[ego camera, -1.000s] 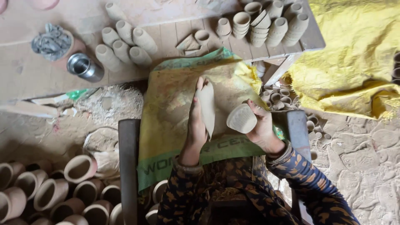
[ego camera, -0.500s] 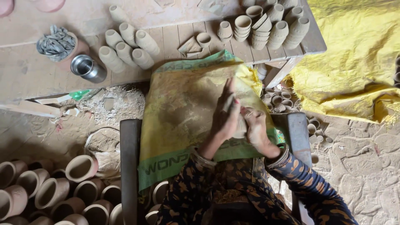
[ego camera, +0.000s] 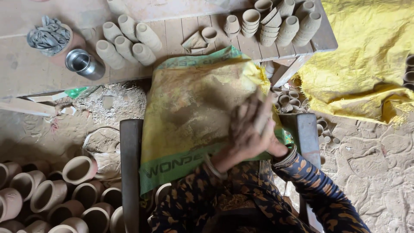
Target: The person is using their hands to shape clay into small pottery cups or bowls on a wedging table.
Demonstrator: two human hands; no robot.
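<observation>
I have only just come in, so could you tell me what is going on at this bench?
A seated person has both hands together over a yellow and green woven sack spread across the lap. The left hand lies on top, blurred and clay-smeared; the right hand is mostly hidden beneath it, and whatever they enclose cannot be seen. Ahead, a wooden board carries rows of unfired clay cups, stacked cups and a steel tumbler. Larger clay pots lie on the ground alongside.

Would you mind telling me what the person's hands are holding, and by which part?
It cannot be told for sure: the left hand lies over the right hand above the yellow-green woven sack, hiding whatever is in the grip.
</observation>
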